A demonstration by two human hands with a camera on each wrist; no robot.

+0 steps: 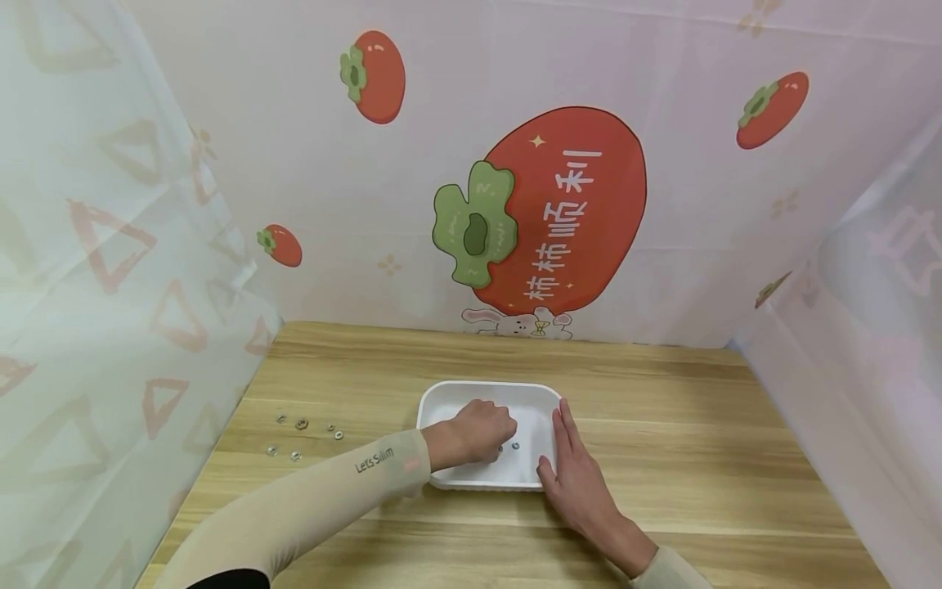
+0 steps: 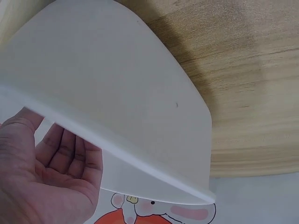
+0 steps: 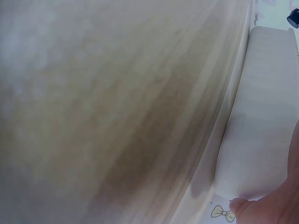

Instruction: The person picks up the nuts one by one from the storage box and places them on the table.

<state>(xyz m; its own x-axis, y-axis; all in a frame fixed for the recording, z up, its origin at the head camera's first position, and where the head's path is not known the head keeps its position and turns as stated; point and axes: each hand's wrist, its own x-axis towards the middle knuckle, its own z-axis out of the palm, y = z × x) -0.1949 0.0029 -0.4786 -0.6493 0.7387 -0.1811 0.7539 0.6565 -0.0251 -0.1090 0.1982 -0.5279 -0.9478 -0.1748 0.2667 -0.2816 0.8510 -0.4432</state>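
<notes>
A white tray (image 1: 530, 397) lies on the wooden table, also seen from its outer side in the left wrist view (image 2: 112, 88). My left hand (image 1: 482, 429) is inside it with fingers curled downward. Its fingertips are hidden behind the tray rim in the left wrist view, so I cannot tell whether they pinch anything. Small metal nuts (image 1: 515, 446) lie on the tray floor just beside that hand. Along the tray's right side rests my right hand (image 1: 577, 483), its fingers straight against the rim and its thumb at the near right corner.
Several loose metal nuts (image 1: 302, 424) are scattered on the table (image 1: 662, 425) left of the tray, beyond my left forearm. A patterned cloth (image 1: 699, 245) hangs behind the table and on both sides.
</notes>
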